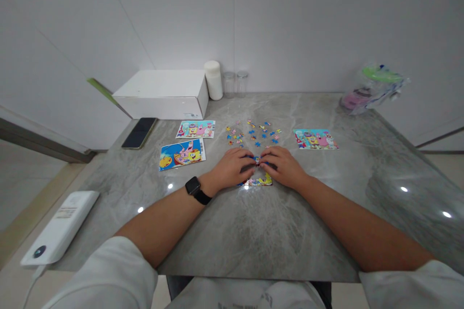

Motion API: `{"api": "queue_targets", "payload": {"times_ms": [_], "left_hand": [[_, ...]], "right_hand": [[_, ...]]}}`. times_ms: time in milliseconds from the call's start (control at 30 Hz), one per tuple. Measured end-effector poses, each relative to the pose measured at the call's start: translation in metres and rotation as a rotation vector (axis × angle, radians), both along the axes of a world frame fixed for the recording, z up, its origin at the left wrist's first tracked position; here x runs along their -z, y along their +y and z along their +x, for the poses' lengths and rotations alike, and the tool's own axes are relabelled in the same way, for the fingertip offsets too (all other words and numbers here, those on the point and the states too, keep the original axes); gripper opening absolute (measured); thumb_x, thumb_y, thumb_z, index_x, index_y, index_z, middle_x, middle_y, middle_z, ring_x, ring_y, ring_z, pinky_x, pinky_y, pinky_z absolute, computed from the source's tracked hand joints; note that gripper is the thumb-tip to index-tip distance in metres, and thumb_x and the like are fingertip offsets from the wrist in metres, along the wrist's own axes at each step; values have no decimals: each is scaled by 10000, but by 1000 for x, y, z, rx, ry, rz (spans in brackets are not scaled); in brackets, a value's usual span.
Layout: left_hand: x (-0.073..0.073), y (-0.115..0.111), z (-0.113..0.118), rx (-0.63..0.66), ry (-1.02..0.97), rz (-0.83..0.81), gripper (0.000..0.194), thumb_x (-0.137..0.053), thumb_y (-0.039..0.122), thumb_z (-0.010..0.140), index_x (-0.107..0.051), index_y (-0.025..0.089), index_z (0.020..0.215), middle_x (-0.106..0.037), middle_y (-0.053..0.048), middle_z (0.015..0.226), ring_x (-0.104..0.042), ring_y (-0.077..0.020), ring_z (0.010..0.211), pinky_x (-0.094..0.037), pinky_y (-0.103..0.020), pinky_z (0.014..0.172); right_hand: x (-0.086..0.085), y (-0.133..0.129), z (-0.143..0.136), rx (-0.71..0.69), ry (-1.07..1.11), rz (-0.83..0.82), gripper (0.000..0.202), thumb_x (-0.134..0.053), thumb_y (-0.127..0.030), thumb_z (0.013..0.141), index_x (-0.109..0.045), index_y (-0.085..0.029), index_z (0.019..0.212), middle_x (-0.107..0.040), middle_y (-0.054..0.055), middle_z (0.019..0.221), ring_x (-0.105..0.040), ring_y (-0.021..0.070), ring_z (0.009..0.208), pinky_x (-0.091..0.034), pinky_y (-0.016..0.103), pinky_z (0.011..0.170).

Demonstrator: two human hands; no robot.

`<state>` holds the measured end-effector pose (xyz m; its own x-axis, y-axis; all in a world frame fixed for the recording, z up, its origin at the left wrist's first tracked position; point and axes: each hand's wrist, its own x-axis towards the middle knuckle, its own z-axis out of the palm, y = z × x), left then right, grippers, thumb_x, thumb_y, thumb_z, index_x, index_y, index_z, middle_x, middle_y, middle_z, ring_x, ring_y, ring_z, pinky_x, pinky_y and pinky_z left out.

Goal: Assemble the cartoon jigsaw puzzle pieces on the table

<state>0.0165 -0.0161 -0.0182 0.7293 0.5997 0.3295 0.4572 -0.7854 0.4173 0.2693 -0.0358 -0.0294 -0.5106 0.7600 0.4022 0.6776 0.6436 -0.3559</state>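
A partly assembled jigsaw puzzle (259, 182) lies on the table in front of me, its lower edge showing yellow, pink and blue. My left hand (234, 168), with a black watch on the wrist, curls over its upper left part. From the other side my right hand (283, 166) bends its fingers over the upper right part. Between the fingertips of both hands shows a small patterned puzzle piece (257, 160); the fingers hide much of the puzzle's upper half. Just beyond my hands lie several loose puzzle pieces (257, 144), blue, yellow and pink.
Cartoon picture cards lie at left (182, 154), further back (195, 129) and right (316, 139). A phone (139, 133), white box (159, 94), white bottle (213, 81) and two glasses (229, 85) stand behind. A power bank (61, 227) is near left, a plastic-wrapped cup (373, 89) far right.
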Motion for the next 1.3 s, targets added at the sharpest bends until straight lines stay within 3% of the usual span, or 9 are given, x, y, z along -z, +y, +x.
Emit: {"api": "queue_targets", "payload": {"times_ms": [233, 333, 433, 567, 700, 833, 1033, 1200, 1300], "left_hand": [[-6, 1, 1, -5, -98, 18, 242, -583, 357, 1044, -778, 214, 1049, -753, -83, 1117, -668, -232, 1075, -511, -424, 1010], [-8, 1, 0, -33, -140, 14, 404, -483, 373, 1086, -746, 193, 838, -747, -77, 981, -662, -207, 946, -503, -408, 948], [-7, 2, -2, -88, -206, -17, 550, -349, 433, 1121, -698, 187, 775, -727, -78, 872, -647, -203, 850, -496, -410, 901], [-1, 5, -6, -127, -339, -107, 658, -195, 495, 1132, -659, 205, 768, -691, -56, 739, -642, -203, 780, -503, -415, 894], [1, 8, -6, -169, -404, -175, 704, -167, 538, 1126, -608, 224, 675, -704, -50, 722, -650, -202, 768, -508, -414, 920], [0, 10, -5, -203, -452, -216, 709, -179, 535, 1129, -582, 230, 632, -688, -41, 672, -642, -199, 732, -505, -393, 866], [1, 11, -5, -238, -508, -246, 710, -199, 582, 1123, -565, 234, 624, -658, -31, 647, -631, -198, 734, -498, -384, 840], [1, 10, -6, -250, -530, -245, 729, -188, 573, 1126, -532, 237, 579, -640, -30, 620, -634, -198, 747, -503, -388, 874], [-1, 10, -6, -242, -526, -242, 739, -187, 567, 1127, -502, 236, 546, -641, -35, 622, -636, -199, 752, -500, -390, 879]], "right_hand": [[-6, -1, 0, 19, 82, -35, 322, -484, -420, 1097, -753, -242, 1099, -761, 103, 1116, -676, 266, 1089, -500, 460, 1001], [-9, -1, 3, 41, 211, -52, 579, -304, -528, 1126, -714, -232, 845, -750, 94, 992, -672, 241, 970, -492, 427, 945], [-8, -2, 6, 66, 342, -64, 775, -142, -647, 1100, -571, -230, 608, -720, 89, 873, -643, 227, 863, -478, 411, 897], [-8, 1, 10, 174, 442, -101, 842, -78, -686, 1079, -488, -229, 503, -725, 91, 859, -626, 228, 827, -470, 407, 868], [-20, 10, 18, 318, 536, -82, 800, -134, -631, 1100, -476, -237, 494, -727, 101, 861, -634, 231, 824, -479, 403, 868], [-42, 25, 34, 394, 532, 34, 668, -242, -545, 1107, -543, -245, 592, -719, 98, 853, -662, 243, 911, -493, 395, 918], [-59, 66, 57, 527, 223, 107, 204, -568, -352, 966, -705, -205, 999, -742, 100, 1020, -678, 222, 878, -530, 354, 865], [-63, 107, 60, 624, -52, -84, 270, -605, -308, 969, -742, -190, 1170, -788, 108, 1084, -715, 237, 982, -521, 345, 922], [-53, 122, 55, 734, -197, -234, 332, -616, -377, 992, -758, -168, 1208, -790, 143, 1168, -717, 271, 1095, -514, 356, 965]]}}
